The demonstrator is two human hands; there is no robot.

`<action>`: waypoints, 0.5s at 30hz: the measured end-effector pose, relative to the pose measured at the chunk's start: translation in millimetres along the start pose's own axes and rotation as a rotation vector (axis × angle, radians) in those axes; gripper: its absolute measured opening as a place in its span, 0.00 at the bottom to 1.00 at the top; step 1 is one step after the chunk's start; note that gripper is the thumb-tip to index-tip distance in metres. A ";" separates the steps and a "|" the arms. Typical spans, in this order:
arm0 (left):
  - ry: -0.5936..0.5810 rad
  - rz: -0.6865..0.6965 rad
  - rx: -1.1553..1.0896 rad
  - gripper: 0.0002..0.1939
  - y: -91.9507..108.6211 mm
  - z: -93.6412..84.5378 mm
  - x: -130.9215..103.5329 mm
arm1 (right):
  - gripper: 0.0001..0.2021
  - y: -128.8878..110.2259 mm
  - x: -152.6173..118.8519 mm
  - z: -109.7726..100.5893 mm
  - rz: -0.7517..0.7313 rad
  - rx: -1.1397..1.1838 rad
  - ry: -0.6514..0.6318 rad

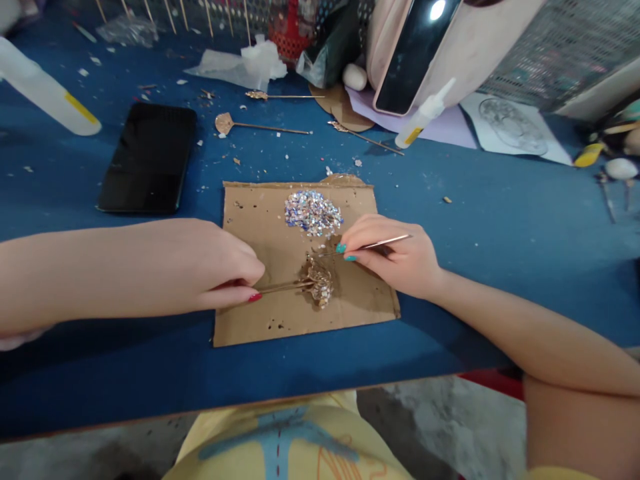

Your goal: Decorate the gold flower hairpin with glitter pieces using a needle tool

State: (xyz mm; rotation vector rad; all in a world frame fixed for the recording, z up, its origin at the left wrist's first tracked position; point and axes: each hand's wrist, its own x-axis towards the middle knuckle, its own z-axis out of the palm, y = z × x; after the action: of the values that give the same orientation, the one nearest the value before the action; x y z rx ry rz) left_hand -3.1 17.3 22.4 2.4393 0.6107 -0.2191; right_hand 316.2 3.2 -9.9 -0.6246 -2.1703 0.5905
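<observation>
Blue table point(500, 220), flecks scattered around the cardboard point(265, 233). Gold-brown hairpin point(318, 283) over the cardboard's middle, stem pinched in the left hand point(227, 263) at the cardboard's left side. Right hand point(413, 263) grips a thin tool point(385, 242), tip near the ornament's upper edge; contact unclear. Chip pile point(313, 212) toward the cardboard's far edge. Work looks partway: pale chips crowd the ornament's near end; its upper part seems bare, likely left to cover. Outline ragged, branching.

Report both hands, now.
Left hand: closed, holding the stem of the gold ornament.
Right hand: closed, holding a slim tool beside the ornament.
</observation>
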 end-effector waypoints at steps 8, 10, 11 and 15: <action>0.004 -0.005 0.009 0.21 -1.2 1.6 -1.9 | 0.05 -0.8 -0.7 -1.2 0.009 -0.004 -0.009; 0.007 -0.012 0.016 0.21 -1.9 1.8 -1.8 | 0.05 -0.6 -1.2 -1.1 0.007 0.003 -0.004; 0.007 -0.013 0.016 0.21 -2.3 1.8 -1.7 | 0.05 -0.4 -1.5 -1.0 0.005 0.005 -0.001; 0.003 -0.012 0.004 0.21 -3.2 1.1 -2.5 | 0.05 0.3 -1.7 -0.4 0.007 0.010 0.002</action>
State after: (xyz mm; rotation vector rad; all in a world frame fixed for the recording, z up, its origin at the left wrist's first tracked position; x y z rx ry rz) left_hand -6.9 18.0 20.6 2.4408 0.6266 -0.2220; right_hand 317.5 2.5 -10.7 -0.6275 -2.1628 0.6042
